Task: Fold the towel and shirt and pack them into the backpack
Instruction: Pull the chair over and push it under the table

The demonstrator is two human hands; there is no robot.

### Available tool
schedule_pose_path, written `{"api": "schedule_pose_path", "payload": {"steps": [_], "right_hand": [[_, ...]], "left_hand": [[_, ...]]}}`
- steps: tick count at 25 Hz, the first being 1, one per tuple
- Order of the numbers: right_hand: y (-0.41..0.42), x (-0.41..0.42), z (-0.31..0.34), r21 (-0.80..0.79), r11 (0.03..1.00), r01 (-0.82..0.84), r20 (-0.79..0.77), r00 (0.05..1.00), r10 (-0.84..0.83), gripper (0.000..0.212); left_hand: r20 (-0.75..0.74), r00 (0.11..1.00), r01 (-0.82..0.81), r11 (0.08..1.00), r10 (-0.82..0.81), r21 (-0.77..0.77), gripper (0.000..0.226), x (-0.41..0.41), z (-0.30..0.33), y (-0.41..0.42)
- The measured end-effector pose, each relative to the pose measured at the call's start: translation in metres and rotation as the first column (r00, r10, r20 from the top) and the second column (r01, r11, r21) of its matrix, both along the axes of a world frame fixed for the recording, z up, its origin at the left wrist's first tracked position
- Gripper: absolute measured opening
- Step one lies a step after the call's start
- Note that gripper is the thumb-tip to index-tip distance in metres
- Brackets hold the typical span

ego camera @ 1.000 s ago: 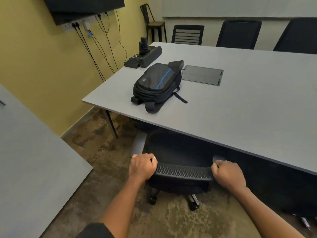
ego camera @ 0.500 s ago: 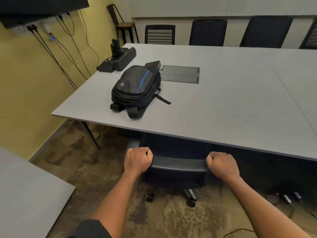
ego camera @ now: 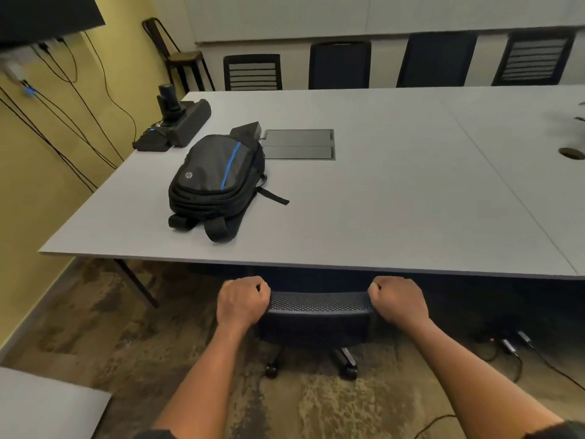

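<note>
Yellow-walled meeting room, big grey desk (ego camera: 380,201) dead ahead now that the view has swung round to face it square-on. Both hands haven't let go: left hand (ego camera: 242,301) and right hand (ego camera: 399,301) have fingers clamped on the office chair (ego camera: 318,307) backrest, tucked under the edge. Backpack (ego camera: 218,179) lies zipped on the desk's left part. No towel or shirt in sight, so I'd say folding hasn't started.

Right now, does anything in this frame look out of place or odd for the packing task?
Nothing is spilled or damaged. The odd part: no towel or shirt is in view. Both hands, left and right, grip the backrest of an office chair tucked under the table, while the backpack lies zipped shut.
</note>
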State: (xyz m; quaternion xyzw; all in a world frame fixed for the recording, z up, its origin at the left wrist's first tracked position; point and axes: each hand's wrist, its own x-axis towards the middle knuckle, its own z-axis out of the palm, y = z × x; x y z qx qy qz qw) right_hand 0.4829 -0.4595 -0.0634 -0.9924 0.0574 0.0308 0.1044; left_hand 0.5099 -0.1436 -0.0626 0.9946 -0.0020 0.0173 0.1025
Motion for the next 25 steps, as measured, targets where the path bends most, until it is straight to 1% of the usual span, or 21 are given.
{"api": "schedule_pose_path", "payload": {"steps": [3, 11, 17, 22, 25], "right_hand": [[-0.003, 0.013, 0.000, -0.008, 1.000, 0.012, 0.004, 1.000, -0.012, 0.034], [-0.008, 0.038, -0.006, 0.009, 0.999, 0.042, -0.001, 0.999, -0.042, 0.037], [-0.013, 0.055, -0.006, 0.010, 1.000, 0.028, 0.021, 0.999, -0.028, 0.036], [-0.020, 0.074, -0.009, -0.025, 1.000, 0.014, 0.012, 1.000, -0.014, 0.036], [-0.023, 0.077, -0.015, -0.023, 1.000, 0.018, 0.013, 1.000, -0.018, 0.038]], "left_hand": [[0.003, 1.000, 0.015, 0.999, -0.015, -0.032, 0.037, 0.014, 0.002, -0.003], [-0.009, 1.000, 0.016, 1.000, -0.016, -0.012, 0.042, 0.046, -0.002, -0.009], [-0.006, 1.000, 0.030, 0.999, -0.030, -0.028, 0.039, 0.068, -0.006, -0.012], [0.026, 0.999, 0.030, 0.998, -0.028, -0.048, 0.037, 0.084, -0.008, -0.019], [0.029, 0.999, 0.039, 0.999, -0.038, -0.031, 0.036, 0.090, -0.014, -0.021]]}}
